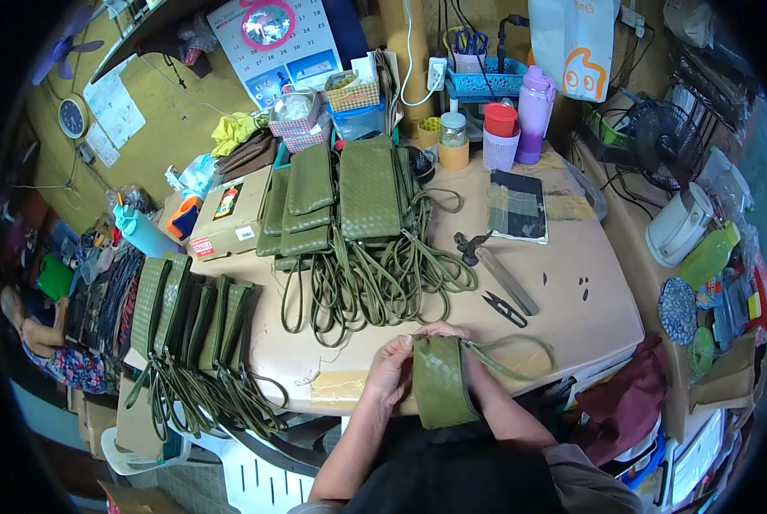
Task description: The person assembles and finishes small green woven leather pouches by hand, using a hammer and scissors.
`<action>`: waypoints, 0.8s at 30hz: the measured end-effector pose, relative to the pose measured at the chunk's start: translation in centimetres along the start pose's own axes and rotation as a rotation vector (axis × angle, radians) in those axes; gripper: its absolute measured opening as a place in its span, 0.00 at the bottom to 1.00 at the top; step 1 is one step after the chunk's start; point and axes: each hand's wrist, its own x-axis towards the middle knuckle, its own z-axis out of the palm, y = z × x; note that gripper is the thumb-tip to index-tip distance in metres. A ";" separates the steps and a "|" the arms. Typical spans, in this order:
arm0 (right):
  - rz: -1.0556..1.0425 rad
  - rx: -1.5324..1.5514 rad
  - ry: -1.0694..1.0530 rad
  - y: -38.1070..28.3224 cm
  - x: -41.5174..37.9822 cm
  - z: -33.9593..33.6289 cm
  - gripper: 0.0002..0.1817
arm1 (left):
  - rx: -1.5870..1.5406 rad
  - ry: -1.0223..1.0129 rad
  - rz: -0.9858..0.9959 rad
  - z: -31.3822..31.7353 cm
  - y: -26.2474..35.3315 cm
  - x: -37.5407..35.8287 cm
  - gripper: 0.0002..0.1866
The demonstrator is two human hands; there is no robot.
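Observation:
A green woven-pattern wristlet pouch [442,385] hangs between my hands at the table's front edge. Its thin strap [521,373] loops out to the right over the tabletop. With closed fingers, my left hand [390,368] pinches the pouch's upper left corner. My right hand [443,330] grips the top edge from behind, most of it hidden by the pouch. Beyond them lies a stack of similar green pouches [371,193], straps trailing toward me. More pouches [165,300] stand in a row at the left. Thread snips [505,310] and a hammer [505,278] lie to the right.
A cardboard box [231,214] and a light-blue bottle [143,231] stand at the left. Along the back are baskets [353,92], a purple tumbler [535,116] and a red cup [500,120]. A dark notebook [518,207] lies at right. Another person's leg [42,332] shows far left.

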 end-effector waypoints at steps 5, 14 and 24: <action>-0.177 -0.304 0.174 0.4 0.6 1.2 0.11 | 0.759 0.334 0.521 1.6 -0.2 -0.7 0.09; -0.145 -0.171 0.098 -0.1 0.4 1.3 0.09 | 0.106 0.174 0.302 0.4 -0.5 0.2 0.06; -0.208 -0.221 0.021 -1.5 0.0 0.9 0.09 | 0.222 0.151 0.371 -0.1 -0.1 0.8 0.04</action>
